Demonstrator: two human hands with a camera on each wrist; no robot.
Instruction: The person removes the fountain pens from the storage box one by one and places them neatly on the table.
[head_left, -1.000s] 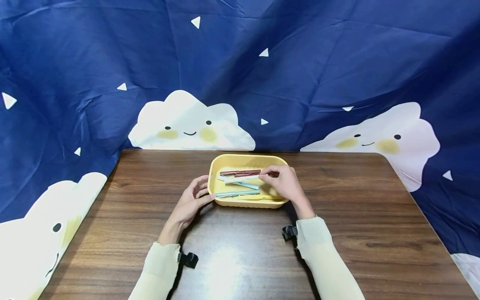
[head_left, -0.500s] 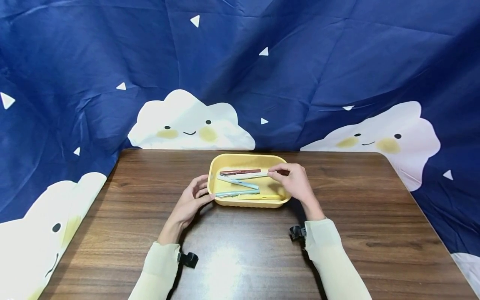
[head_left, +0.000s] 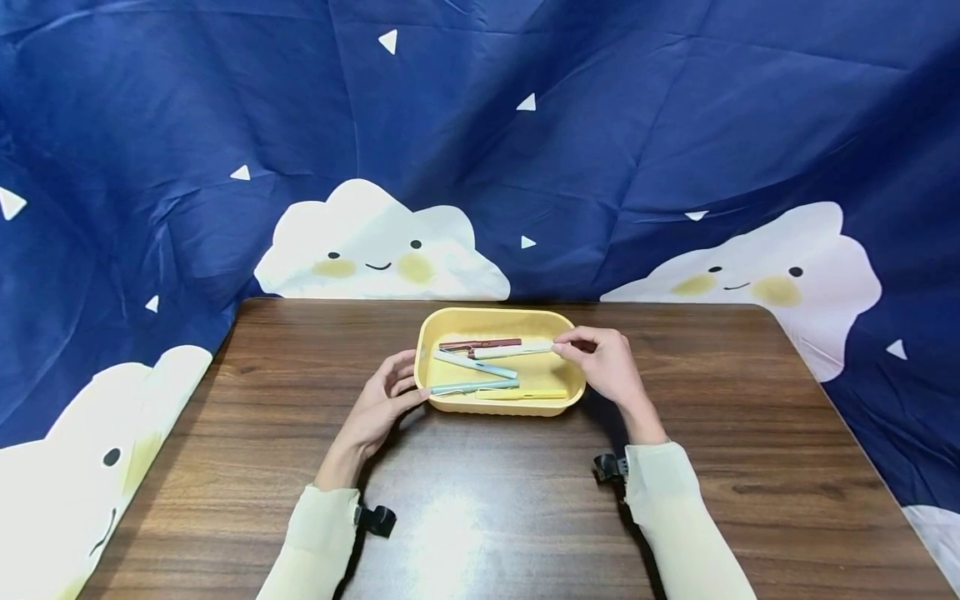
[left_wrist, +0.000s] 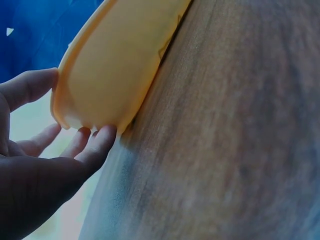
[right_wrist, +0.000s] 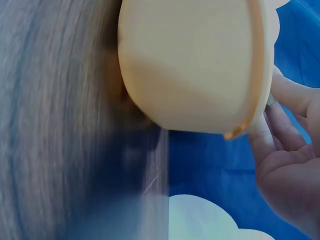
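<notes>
Pens first: your right hand (head_left: 611, 367) is pinching the right end of the white pen (head_left: 512, 351) between thumb and fingertips, just over the right side of the yellow tray (head_left: 491, 320). That pen lies roughly left to right near the tray's far side, right beside the dark red pen (head_left: 480, 342), which sits just behind it. Can't tell if the white one is lifted off the tray floor or resting on it.

Your left hand (head_left: 378, 408) is relaxed with fingers loosely spread, and its fingertips touch the tray's near-left corner. The left wrist view shows the same thing up close, fingers (left_wrist: 92, 145) against the tray's outer wall where it meets the tabletop (head_left: 712, 392).

Also in the tray: a light blue pen (head_left: 476, 364) lying at a slant in the middle, a teal pen (head_left: 472, 387) closer to you, and a yellow pen (head_left: 522, 394) along the near wall.

Tray sits around the middle of the brown wooden tabletop, towards the far edge. Behind it hangs a dark blue cloth (head_left: 480, 142) with smiling white clouds.
</notes>
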